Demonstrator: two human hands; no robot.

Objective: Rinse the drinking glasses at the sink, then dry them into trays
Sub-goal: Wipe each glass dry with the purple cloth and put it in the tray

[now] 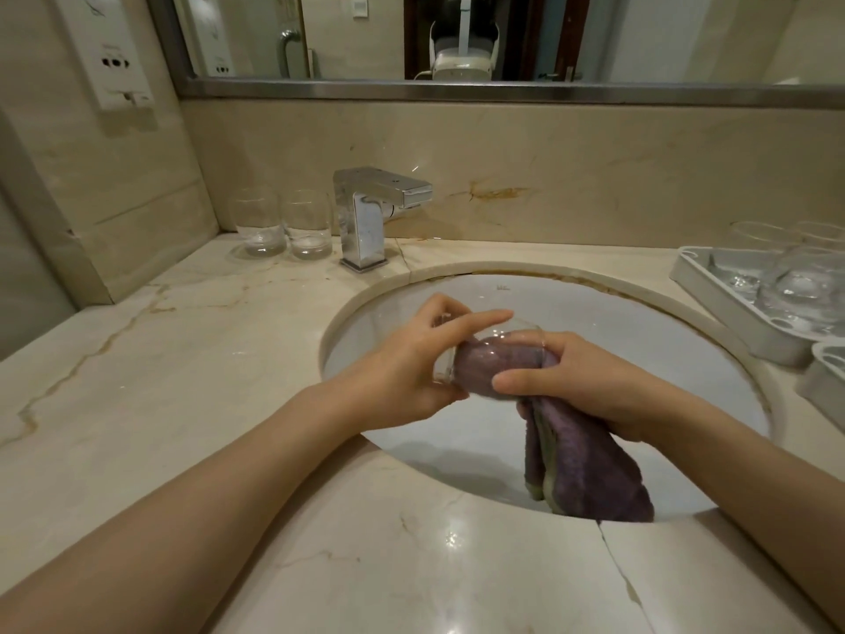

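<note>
Mid-frame, over the white sink basin (594,313): a clear drinking glass (480,354) held on its side, mouth toward the right. Left hand (411,372) curled round the base end of the glass, index finger stretched along the top. Right hand (580,382) clenched on a purple cloth (590,469), one end stuffed inside the glass, the rest hanging down into the basin. Drying stage, by the look of it. Upper left, beside the chrome faucet (370,212): two more glasses (283,226) upright on the marble counter (160,359), probably yet to be rinsed. Far right: grey trays (713,299) with several glasses already standing in the nearer one. Risks from here — wet glass slipping out of the left fingers while twisting against the cloth, then striking the hard basin; too much pressure from the bunched cloth cracking thin walls; the dangling cloth end picking up water from the basin and leaving the glass damp again.
</note>
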